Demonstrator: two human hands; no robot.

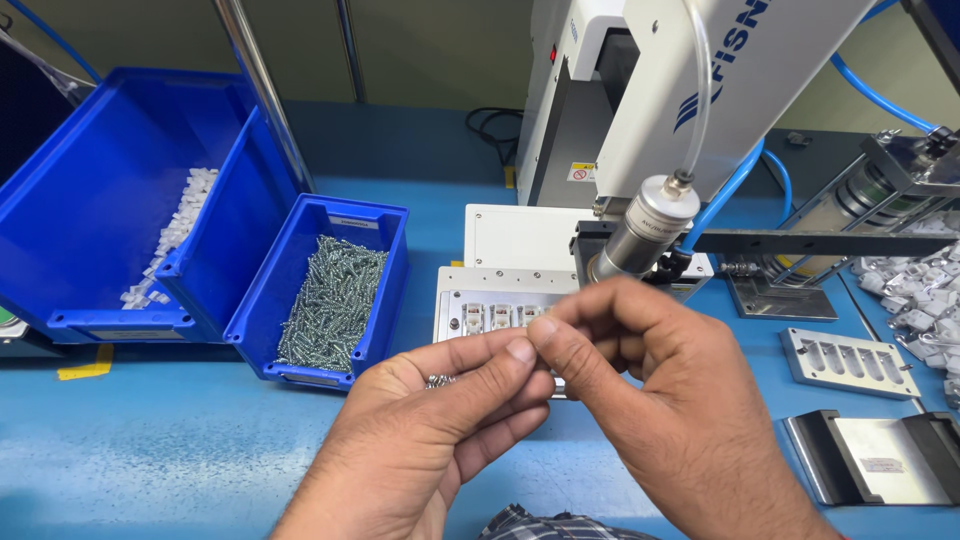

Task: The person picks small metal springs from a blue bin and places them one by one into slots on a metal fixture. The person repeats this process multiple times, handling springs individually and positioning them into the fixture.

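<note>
**A:** Head view, what's in the hands? Left hand (pixel 440 420) is cupped with a few small screws (pixel 438 381) in the palm; right hand (pixel 650 400) has its fingers (pixel 560 345) pinched against the left's fingertips, probably on one screw, too tiny to tell.

**B:** Progress? Fixture tray (pixel 490 315) on the blue tabletop (pixel 150 450) already carries white parts; screw bin (pixel 335 300) looks full, so I'd guess early-ish.

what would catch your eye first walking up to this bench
Two hands meet at centre: the left hand cups small screws while the right hand pinches at its fingertips. Left of them a small blue bin brims with silvery screws, and behind stands a white dispensing machine over a metal fixture.
</note>
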